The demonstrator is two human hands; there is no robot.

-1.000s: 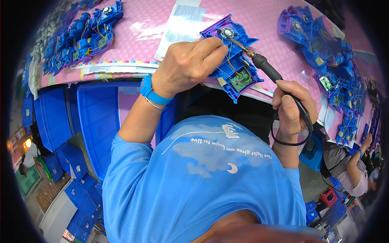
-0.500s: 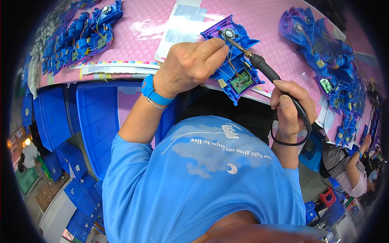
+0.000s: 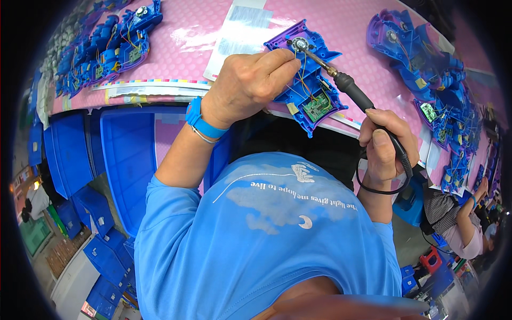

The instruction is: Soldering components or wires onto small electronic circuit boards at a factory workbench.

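Note:
A blue plastic housing half (image 3: 323,52) lies on the table in front of me. It carries a round speaker (image 3: 300,44), a green circuit board (image 3: 318,106) and thin coloured wires (image 3: 304,80). In my right hand (image 3: 388,143) is a soldering iron (image 3: 354,92), gripped by its black handle, its metal tip at the speaker. My left hand (image 3: 255,82) is closed in a pinch beside the speaker, over the housing's left edge. What its fingertips hold is too small or hidden to make out.
More blue housings with wires are piled at the left (image 3: 114,50) and right (image 3: 434,80) of the pink-covered table (image 3: 181,32). A blue bin (image 3: 125,165) stands below the table edge at my left. A co-worker's arm (image 3: 467,221) shows at far right.
My right hand and the soldering iron have shifted slightly to the right, with the tip still at the speaker. My left hand stays almost in place.

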